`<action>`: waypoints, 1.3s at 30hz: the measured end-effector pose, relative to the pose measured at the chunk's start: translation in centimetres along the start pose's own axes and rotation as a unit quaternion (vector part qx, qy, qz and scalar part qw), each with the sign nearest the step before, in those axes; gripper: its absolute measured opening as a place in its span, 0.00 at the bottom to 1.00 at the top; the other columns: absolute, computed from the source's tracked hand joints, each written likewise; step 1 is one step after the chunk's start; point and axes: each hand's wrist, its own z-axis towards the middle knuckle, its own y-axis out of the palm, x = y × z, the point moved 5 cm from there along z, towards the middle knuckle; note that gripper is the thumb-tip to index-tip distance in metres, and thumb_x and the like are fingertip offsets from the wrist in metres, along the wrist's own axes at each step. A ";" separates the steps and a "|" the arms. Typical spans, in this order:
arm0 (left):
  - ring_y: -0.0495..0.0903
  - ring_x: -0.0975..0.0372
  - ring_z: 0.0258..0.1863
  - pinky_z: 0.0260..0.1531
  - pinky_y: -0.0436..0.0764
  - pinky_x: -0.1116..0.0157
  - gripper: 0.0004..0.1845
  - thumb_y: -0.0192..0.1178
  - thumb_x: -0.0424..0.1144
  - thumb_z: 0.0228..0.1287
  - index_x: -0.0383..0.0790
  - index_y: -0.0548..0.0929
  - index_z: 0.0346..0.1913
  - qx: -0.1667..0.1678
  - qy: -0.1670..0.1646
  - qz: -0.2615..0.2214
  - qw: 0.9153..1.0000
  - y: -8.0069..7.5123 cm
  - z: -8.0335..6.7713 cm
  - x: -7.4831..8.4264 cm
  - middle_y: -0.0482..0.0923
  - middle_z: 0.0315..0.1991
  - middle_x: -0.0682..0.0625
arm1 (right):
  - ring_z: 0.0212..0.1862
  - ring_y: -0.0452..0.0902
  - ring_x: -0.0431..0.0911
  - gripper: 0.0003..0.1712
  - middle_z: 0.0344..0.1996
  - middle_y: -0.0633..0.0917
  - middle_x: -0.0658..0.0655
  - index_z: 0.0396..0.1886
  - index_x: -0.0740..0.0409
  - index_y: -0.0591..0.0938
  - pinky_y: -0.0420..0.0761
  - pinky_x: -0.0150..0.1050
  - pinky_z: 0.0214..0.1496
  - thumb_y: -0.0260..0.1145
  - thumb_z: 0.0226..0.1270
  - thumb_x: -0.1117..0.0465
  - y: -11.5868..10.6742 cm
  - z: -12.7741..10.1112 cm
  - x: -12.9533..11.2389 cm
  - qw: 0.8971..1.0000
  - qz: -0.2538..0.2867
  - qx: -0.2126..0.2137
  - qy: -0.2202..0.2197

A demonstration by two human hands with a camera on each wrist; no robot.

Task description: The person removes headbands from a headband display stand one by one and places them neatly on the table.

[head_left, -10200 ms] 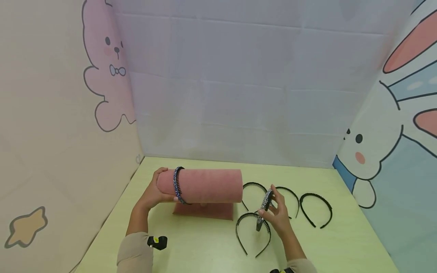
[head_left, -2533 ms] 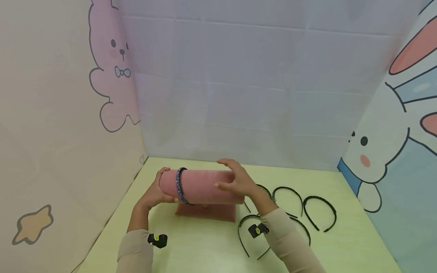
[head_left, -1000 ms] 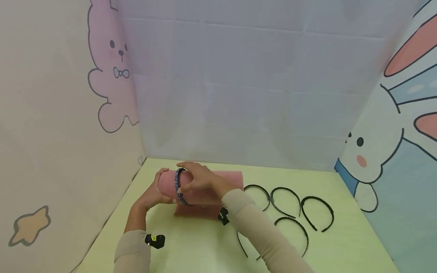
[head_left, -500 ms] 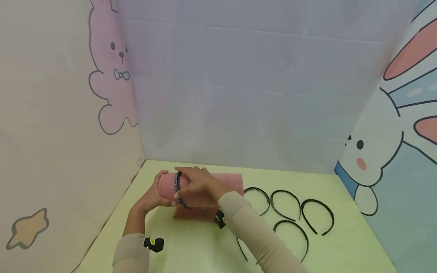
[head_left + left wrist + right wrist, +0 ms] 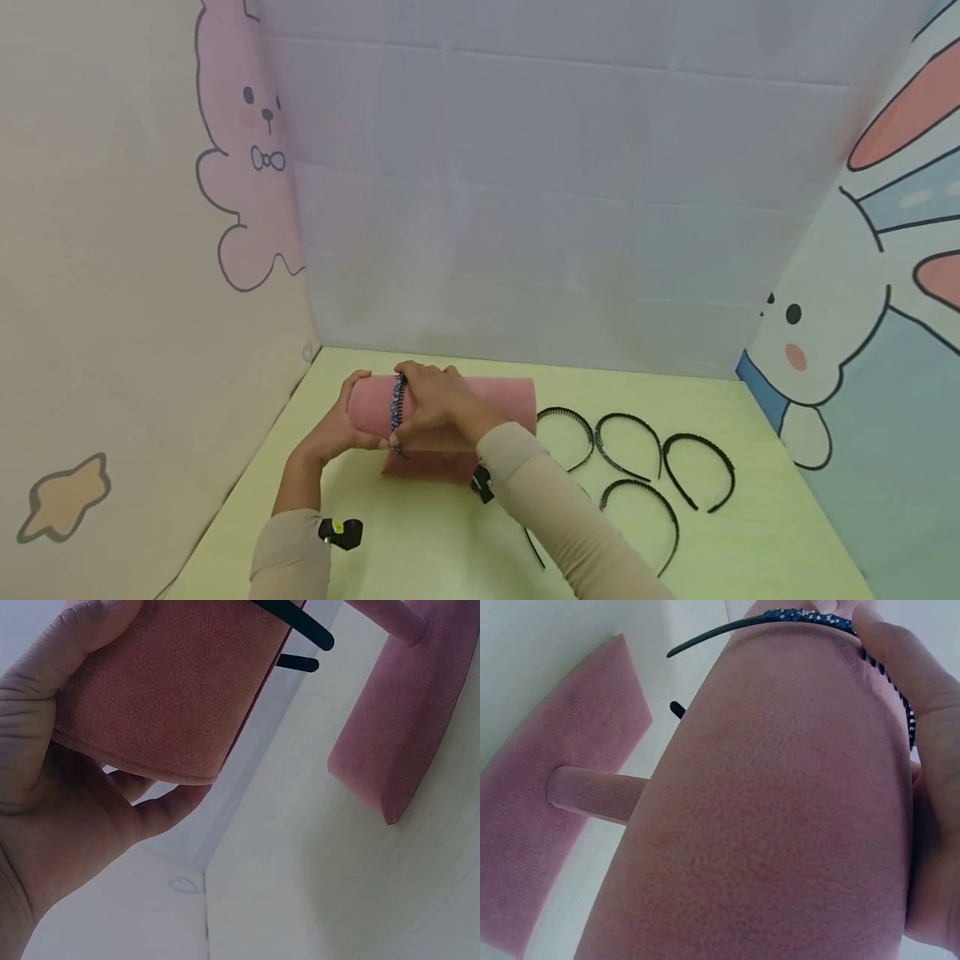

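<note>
A headband (image 5: 397, 404) with blue glitter and comb teeth sits around the left part of a pink padded roll (image 5: 513, 400). My left hand (image 5: 336, 429) grips the roll's left end, thumb in front and fingers around the far side. My right hand (image 5: 435, 404) reaches over the roll and pinches the headband, thumb low at the front and fingers at the top. In the right wrist view, the headband's glitter (image 5: 802, 615) lies under my thumb (image 5: 900, 660). Its black tips (image 5: 311, 630) stick out beneath the roll in the left wrist view.
A short post joins the roll to its pink base (image 5: 412, 712) on the pale table (image 5: 420, 542). Several black headbands lie to the right, among them a toothed one (image 5: 647, 483) and one at the far right (image 5: 697, 435). My right forearm partly covers another headband (image 5: 534, 550).
My right hand has laid a glittery headband on the table and come over the roll onto the blue one. That headband has shifted slightly right and stands straighter. My left hand keeps its hold.
</note>
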 end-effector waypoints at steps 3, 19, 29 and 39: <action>0.67 0.44 0.49 0.38 0.78 0.55 0.62 0.76 0.24 0.34 0.55 0.45 0.69 0.001 0.004 0.001 1.000 0.1 -0.1 0.3 0.55 0.60 0.36 | 0.49 0.70 0.39 0.64 0.55 0.74 0.46 0.69 0.47 0.54 0.64 0.42 0.54 0.71 0.33 0.28 0.0 0.0 0.1 1.000 -0.002 -0.006 0.008; 0.66 0.43 0.51 0.38 0.77 0.54 0.63 0.76 0.23 0.32 0.54 0.45 0.69 0.009 0.007 -0.002 1.000 -0.1 0.0 -0.2 0.54 0.61 0.37 | 0.50 0.69 0.40 0.64 0.55 0.74 0.47 0.69 0.49 0.56 0.65 0.43 0.55 0.73 0.32 0.30 0.1 0.1 0.3 1.000 0.001 -0.020 0.013; 0.67 0.43 0.51 0.40 0.77 0.55 0.63 0.78 0.27 0.30 0.60 0.47 0.68 0.017 0.010 0.002 1.000 0.1 0.2 -0.6 0.55 0.62 0.41 | 0.54 0.69 0.42 0.65 0.59 0.72 0.49 0.70 0.50 0.54 0.65 0.45 0.55 0.72 0.34 0.30 -0.5 -0.8 1.5 1.000 0.003 -0.023 0.010; 0.67 0.43 0.51 0.39 0.77 0.55 0.63 0.78 0.26 0.30 0.60 0.48 0.68 0.016 0.008 -0.005 1.000 0.0 0.4 -0.7 0.53 0.64 0.43 | 0.57 0.67 0.44 0.64 0.63 0.67 0.49 0.71 0.49 0.55 0.64 0.47 0.57 0.72 0.34 0.32 -0.5 -1.5 3.3 0.999 0.033 -0.018 0.014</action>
